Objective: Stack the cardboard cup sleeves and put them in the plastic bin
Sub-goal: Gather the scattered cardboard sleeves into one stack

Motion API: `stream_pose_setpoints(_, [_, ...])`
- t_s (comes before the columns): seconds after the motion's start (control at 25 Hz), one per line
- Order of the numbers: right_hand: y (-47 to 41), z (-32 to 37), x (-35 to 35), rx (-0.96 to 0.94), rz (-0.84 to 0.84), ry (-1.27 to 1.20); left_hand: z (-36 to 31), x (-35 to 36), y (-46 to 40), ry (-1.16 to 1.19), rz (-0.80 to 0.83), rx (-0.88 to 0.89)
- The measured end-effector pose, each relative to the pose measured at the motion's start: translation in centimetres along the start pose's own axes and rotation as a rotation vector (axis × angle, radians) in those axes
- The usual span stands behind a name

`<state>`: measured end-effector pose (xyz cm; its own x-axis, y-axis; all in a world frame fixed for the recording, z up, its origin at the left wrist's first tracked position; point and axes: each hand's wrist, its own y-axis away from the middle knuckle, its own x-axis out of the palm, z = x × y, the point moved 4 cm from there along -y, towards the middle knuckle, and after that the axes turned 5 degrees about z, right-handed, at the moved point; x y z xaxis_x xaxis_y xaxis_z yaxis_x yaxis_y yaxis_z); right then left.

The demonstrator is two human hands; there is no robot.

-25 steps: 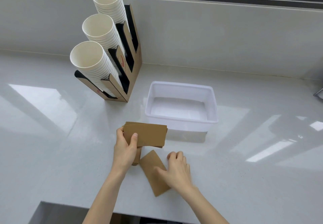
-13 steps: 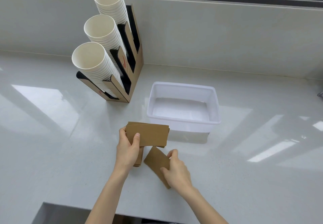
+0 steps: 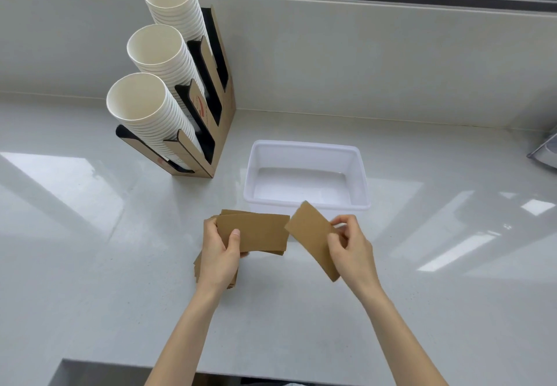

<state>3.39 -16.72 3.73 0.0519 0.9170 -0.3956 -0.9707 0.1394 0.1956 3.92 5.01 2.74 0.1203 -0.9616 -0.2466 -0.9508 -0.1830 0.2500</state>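
Observation:
My left hand (image 3: 218, 257) grips a flat stack of brown cardboard cup sleeves (image 3: 256, 233), held above the counter with the thumb on top. Under that hand a few more sleeves (image 3: 197, 266) lie on the counter, mostly hidden. My right hand (image 3: 352, 251) pinches a single sleeve (image 3: 312, 236) lifted off the counter and tilted, its upper corner near the right end of the stack. The white plastic bin (image 3: 360, 174) stands just behind both hands with nothing in it.
A cardboard cup dispenser (image 3: 211, 114) with three tilted stacks of white paper cups (image 3: 144, 105) stands at the back left. The wall and window sill run along the back. A grey object (image 3: 545, 150) peeks in at the right edge. The counter's front edge is near my forearms.
My right hand picked the single sleeve off the counter and raised it up and right, beside the stack. My left hand kept its hold on the stack.

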Motion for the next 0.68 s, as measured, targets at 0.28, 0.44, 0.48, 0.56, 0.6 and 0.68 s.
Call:
stream_pose_setpoints(0.28, [-0.3,2.2,3.3,-0.243,0.148,0.204,-0.2,2.4,0.6,0.061,0.117,-0.009])
stream_pose_setpoints(0.44, [-0.2,2.1,4.1,-0.247,0.16,0.194,-0.1,3.6,1.1,0.086,0.204,-0.003])
stream_pose_setpoints(0.48, [-0.2,2.0,4.1,-0.241,0.145,0.192,0.0,3.9,1.1,0.076,0.215,-0.001])
stream_pose_setpoints(0.56, [-0.3,1.5,3.8,-0.208,0.065,0.196,0.1,4.1,1.1,0.073,0.223,0.001])
stream_pose_setpoints(0.6, [-0.3,0.8,3.4,-0.157,0.03,0.163,0.2,4.1,1.0,0.072,0.222,0.01])
stream_pose_setpoints(0.68, [-0.2,-0.8,2.8,0.007,0.058,-0.043,0.2,4.2,0.9,0.072,0.229,0.039])
